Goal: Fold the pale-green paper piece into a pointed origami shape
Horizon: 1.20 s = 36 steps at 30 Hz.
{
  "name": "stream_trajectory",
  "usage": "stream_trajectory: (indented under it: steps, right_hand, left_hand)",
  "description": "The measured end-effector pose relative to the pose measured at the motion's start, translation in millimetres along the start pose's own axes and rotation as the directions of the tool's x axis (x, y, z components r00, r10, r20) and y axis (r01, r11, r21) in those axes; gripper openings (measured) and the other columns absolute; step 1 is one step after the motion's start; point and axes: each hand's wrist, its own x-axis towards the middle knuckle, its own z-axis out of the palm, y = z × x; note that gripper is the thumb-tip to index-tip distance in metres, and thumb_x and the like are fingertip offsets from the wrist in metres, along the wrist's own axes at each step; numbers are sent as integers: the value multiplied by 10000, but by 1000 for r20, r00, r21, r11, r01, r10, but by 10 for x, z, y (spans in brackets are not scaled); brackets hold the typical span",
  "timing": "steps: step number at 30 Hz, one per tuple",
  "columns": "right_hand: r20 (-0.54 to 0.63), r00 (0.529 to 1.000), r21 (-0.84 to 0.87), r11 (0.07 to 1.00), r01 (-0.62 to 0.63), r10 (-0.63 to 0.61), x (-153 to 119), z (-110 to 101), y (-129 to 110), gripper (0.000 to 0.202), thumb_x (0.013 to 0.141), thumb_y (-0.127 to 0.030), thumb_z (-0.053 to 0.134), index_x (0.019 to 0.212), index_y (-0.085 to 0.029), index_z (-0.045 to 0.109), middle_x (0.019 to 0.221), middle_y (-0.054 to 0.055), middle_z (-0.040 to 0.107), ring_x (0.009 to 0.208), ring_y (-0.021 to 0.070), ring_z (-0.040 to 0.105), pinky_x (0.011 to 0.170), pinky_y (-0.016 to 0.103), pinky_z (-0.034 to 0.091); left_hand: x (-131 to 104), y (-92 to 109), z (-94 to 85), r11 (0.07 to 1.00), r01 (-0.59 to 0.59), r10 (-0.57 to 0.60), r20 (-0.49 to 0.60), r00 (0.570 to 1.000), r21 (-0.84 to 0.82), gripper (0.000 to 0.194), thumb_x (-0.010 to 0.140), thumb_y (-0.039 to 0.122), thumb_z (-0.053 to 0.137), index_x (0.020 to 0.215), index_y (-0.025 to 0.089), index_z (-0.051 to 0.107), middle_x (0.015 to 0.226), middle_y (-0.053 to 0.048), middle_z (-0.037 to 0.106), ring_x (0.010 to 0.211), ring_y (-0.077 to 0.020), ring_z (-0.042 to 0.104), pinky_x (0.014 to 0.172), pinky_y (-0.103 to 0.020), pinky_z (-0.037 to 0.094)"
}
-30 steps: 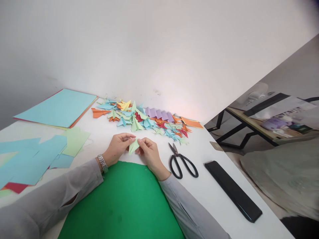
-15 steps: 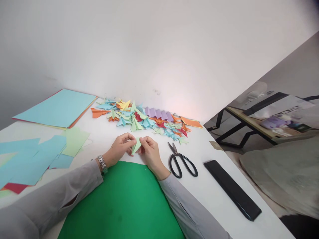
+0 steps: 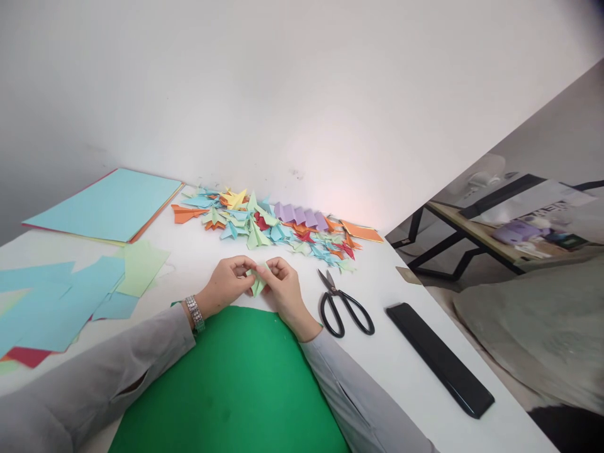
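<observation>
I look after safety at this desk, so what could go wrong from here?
The scissors lie with blades parted near the right hand; a careless reach might nick it. The small green paper, pinched by both hands' fingertips, could crease crookedly. A forward bump might scatter the folded paper pile.

One held paper [image 3: 258, 287], one scissors [image 3: 334, 292], one black case [image 3: 438, 358]

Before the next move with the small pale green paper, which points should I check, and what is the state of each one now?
1. Left hand on the paper: ok.
2. Right hand on the paper: ok.
3. Folds even: cannot tell, fingers cover part.
4. Scissors clear of both hands: ok, on the table.
5. Scissors closed: not ok, tips apart.
</observation>
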Motion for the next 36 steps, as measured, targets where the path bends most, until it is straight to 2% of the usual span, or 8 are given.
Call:
stream_trajectory:
  steps: [2, 6, 11, 15, 20, 24, 30, 36]
  right_hand:
    - [-4, 1000, 3, 1000, 3, -3, 2, 10, 4, 331, 590, -393, 767, 708, -208, 520, 520, -77, 527, 402, 77, 418, 392, 212, 335]
    - [-15, 1000, -17, 1000, 22, -22, 5, 14, 33, 306, 617, -350, 731, 785, -220, 510, 591, -70, 546, 434, 85, 433, 397, 218, 358]
    - [-37, 995, -83, 993, 88, -92, -15, 12, 36, 289, 649, -286, 694, 867, -227, 514, 595, -86, 507, 439, 84, 431, 405, 214, 367]
    - [1, 999, 7, 998, 54, -54, -22, -2, 17, 255, 701, -274, 606, 935, -229, 516, 604, -88, 525, 426, 89, 505, 429, 224, 427]
    - [-26, 1000, 91, 996, 2, 1, 12, -23, 32, 274, 670, -242, 570, 943, -218, 565, 681, -62, 578, 423, 90, 557, 412, 224, 446]
    - [-26, 1000, 105, 994, -10, 13, 25, -24, 31, 276, 659, -227, 584, 935, -214, 593, 682, -52, 598, 444, 86, 556, 408, 210, 441]
    - [-34, 999, 77, 997, 13, -10, 16, -32, 33, 205, 717, -290, 612, 906, -211, 621, 557, -65, 563, 428, 97, 529, 413, 216, 425]
    - [-63, 998, 111, 994, -11, 18, 40, -57, 65, 177, 699, -272, 606, 829, -177, 680, 469, -59, 562, 383, 95, 499, 419, 226, 404]
  left_hand:
    - [-4, -6, 0, 1000, -5, 5, -8, 1000, 29, 144, 610, 168, 699, 742, 141, 649, 633, -3, 657, 495, -131, 632, 476, -242, 537]
    - [-14, -10, -7, 997, 1, 2, -43, 999, 73, 171, 619, 162, 703, 785, 135, 671, 611, 8, 640, 478, -132, 638, 486, -243, 542]
    - [-9, -73, -3, 996, -67, 70, -49, 996, 62, 176, 601, 179, 715, 769, 145, 676, 742, -17, 662, 570, -143, 660, 522, -265, 575]
    - [-10, -61, -1, 995, -72, 79, -99, 992, 73, 195, 602, 169, 699, 793, 146, 666, 745, -7, 653, 537, -130, 651, 519, -260, 565]
    - [-25, 37, -8, 996, -28, 42, -155, 987, 90, 199, 609, 160, 697, 802, 143, 649, 633, 19, 637, 482, -136, 647, 491, -237, 512]
    - [-27, 67, -10, 999, 5, 2, -152, 988, 46, 223, 622, 189, 706, 832, 140, 651, 609, 21, 628, 516, -149, 656, 520, -252, 523]
    - [-13, 45, -12, 999, -28, 24, -99, 995, -47, 296, 565, 161, 718, 860, 140, 702, 902, -41, 670, 857, -184, 630, 655, -287, 571]
    - [12, -6, -39, 998, 0, -3, -36, 999, -64, 410, 532, 121, 729, 941, 141, 708, 1004, -71, 704, 1099, -270, 580, 861, -388, 524]
